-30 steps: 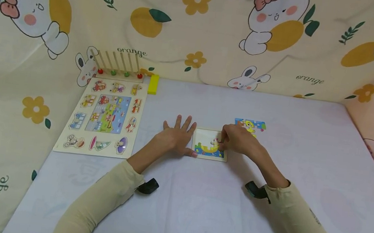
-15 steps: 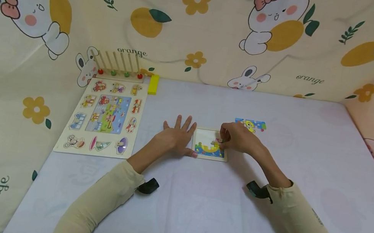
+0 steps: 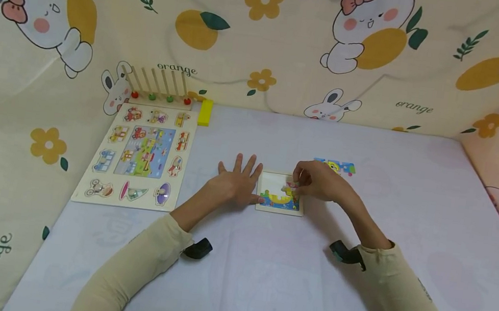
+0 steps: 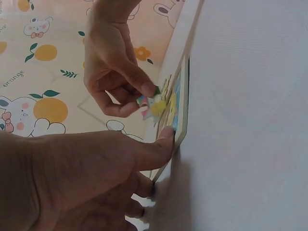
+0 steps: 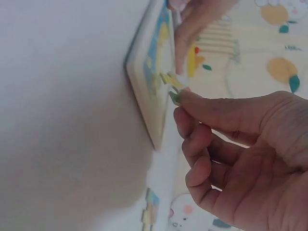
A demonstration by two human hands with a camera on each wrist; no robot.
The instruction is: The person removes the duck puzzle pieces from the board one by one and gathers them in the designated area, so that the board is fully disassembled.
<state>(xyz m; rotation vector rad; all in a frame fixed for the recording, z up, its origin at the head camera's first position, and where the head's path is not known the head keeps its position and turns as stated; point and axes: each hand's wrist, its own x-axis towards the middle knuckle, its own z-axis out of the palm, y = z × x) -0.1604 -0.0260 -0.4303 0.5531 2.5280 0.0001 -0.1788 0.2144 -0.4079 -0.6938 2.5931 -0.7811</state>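
A small wooden puzzle tray [image 3: 278,211] lies on the table, its lower part filled with blue and yellow jigsaw pieces and its upper left showing bare white base. My left hand [image 3: 233,185] rests flat beside it with fingers spread, and the thumb [image 4: 166,134] presses on the tray's left edge. Between thumb and fingertips, my right hand [image 3: 321,182] pinches a jigsaw piece [image 4: 156,107] coloured yellow, green and pink. That piece is tilted, close over the right side of the tray. More jigsaw pieces [image 3: 345,168] lie behind the right hand, which partly hides them.
A large peg puzzle board [image 3: 94,158] with vehicle and toy pictures lies at the left. Behind it stand a rack of wooden rods [image 3: 160,86] with red and green beads and a yellow block [image 3: 205,113]. A printed cloth [image 3: 290,42] hangs along the back.
My right hand shifts slightly left over the tray, still pinching the jigsaw piece. The left thumb moves a little farther up along the tray's edge; the rest of that hand stays put.
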